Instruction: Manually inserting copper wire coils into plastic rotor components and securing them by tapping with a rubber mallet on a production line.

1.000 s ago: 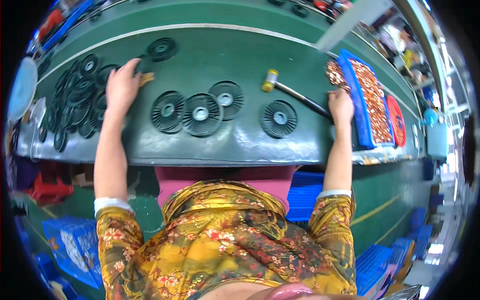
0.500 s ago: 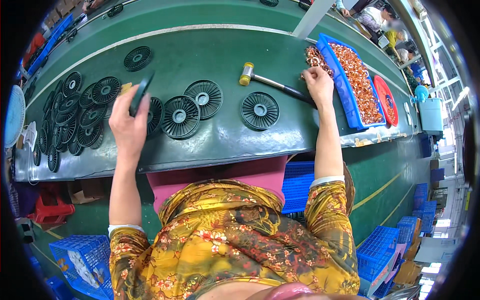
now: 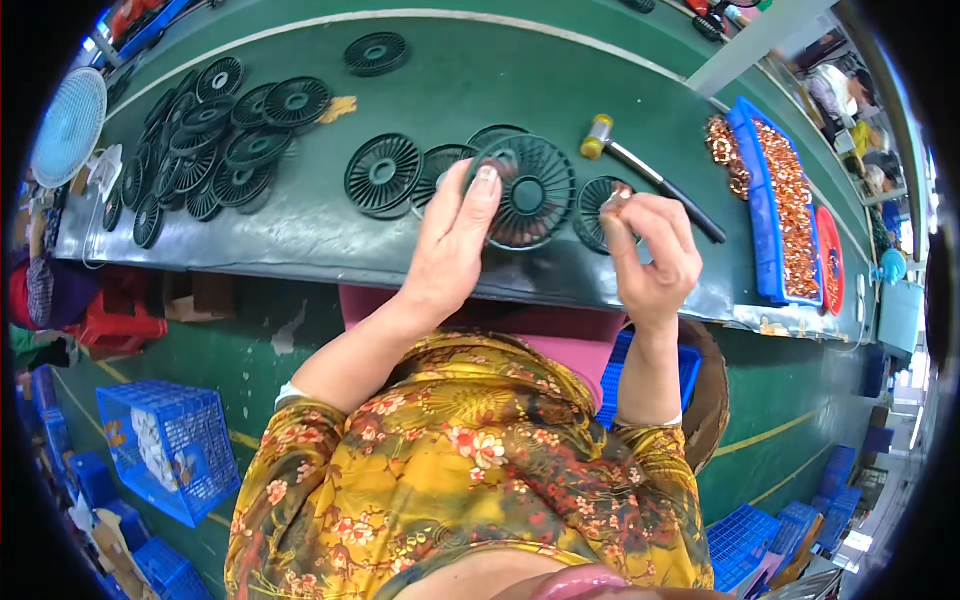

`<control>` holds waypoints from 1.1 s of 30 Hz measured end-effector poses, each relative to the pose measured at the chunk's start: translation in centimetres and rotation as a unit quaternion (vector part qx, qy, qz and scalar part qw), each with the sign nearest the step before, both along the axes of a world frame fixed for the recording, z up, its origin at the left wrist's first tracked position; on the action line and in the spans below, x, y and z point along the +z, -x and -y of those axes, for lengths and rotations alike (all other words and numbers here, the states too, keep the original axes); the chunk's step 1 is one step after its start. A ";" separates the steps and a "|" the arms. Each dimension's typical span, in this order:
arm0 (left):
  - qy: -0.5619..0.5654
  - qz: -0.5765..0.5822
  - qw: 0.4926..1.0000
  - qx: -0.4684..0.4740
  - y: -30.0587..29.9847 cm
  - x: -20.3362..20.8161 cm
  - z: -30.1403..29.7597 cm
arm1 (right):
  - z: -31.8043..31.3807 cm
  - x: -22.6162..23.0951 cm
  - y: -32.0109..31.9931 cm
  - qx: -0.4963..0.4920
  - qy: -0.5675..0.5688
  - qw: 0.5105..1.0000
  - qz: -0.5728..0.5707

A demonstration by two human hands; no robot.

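Can't make out a single readable word, number, label, brand or sign anywhere in this one, tbh — not up close, not out toward the blurry rim either.

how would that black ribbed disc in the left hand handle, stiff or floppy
The black ribbed disc is probably stiff: gripped at one side by the left hand, it shows no sag. It looks light for its size, being thin and full of gaps. That thinness might let it crack under a hard push.
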State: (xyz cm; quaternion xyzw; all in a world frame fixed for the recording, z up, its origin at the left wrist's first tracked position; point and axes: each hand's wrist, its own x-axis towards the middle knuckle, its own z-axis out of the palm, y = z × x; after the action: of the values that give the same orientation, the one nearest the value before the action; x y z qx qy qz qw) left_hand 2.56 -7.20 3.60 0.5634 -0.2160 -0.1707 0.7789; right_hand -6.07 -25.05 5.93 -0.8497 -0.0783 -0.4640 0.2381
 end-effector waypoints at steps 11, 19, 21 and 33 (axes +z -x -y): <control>-0.087 0.142 0.984 0.063 2.1 -0.6 -0.5 | -5.6 -1.3 -1.1 -0.012 0.007 0.996 -0.092; 0.048 0.057 0.997 0.016 2.7 -2.4 -0.2 | -7.6 -3.1 -1.4 -0.099 -0.110 0.989 -0.016; 0.091 0.006 0.996 0.006 2.8 -1.6 0.1 | -7.1 -2.7 -1.0 -0.117 -0.051 0.991 -0.023; -0.058 0.068 0.995 0.037 0.6 0.8 -2.2 | 1.4 -0.9 -1.4 0.160 -0.039 0.971 -0.171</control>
State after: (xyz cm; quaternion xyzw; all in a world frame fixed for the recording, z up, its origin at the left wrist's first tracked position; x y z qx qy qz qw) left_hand 1.97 -4.99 4.37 0.6256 -0.2372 -0.1155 0.7342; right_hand -4.68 -26.43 4.98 -0.8832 -0.1529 -0.2700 0.3516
